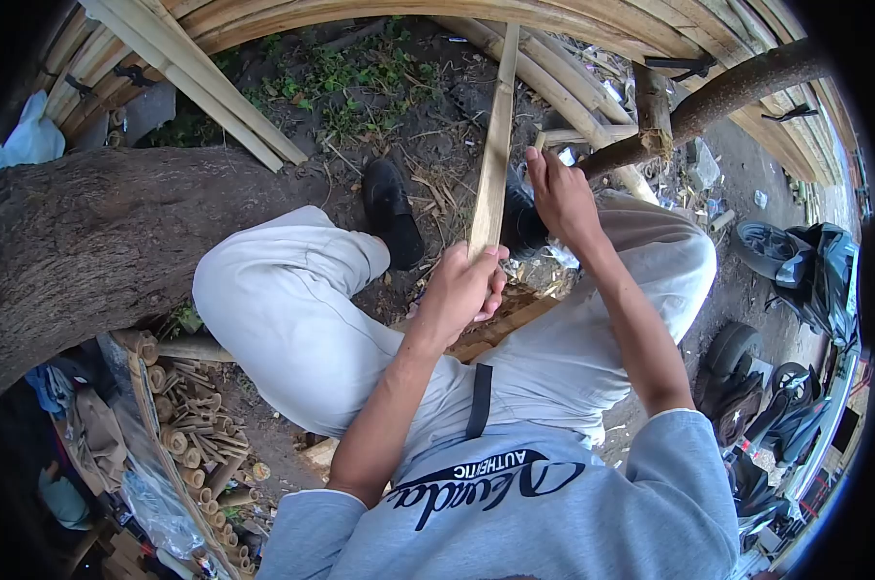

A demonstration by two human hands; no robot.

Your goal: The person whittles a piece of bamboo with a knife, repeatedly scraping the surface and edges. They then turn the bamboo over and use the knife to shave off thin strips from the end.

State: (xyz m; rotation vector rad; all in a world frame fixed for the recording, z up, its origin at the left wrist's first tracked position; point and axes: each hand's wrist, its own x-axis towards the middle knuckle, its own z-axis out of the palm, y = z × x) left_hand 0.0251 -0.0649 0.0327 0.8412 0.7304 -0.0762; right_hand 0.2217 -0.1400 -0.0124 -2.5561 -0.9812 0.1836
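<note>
Tree trunk: one thick, rough, brown tree trunk at the left of my feed.
Offcuts: round, tan, hollow bamboo offcuts, too many for me to count.
Slats: at least two long, flat, pale wooden slats, slanting down to the soil.
Shoes: two black shoes, the second partly covered.
Left hand: one, fingers wrapped firmly round the strip's near end.
Strip: one long, narrow, tan bamboo strip, running from the left hand, between the knees, away toward the top.
Strip feel: I'd judge it light, stiff along its length with some spring, smooth on its flat face, liable to splinter at the edges.
Strip grip: I'd hold the broad near end by its flats, off the edges.
Right hand: one, fingers curled closed on a short, pale, wood-coloured stub; I can't tell what it belongs to.
Branch: one round, dark-brown wooden branch, just beyond the right hand.
Wheels: at least two dark, round wheels, well apart from the strip.
</note>
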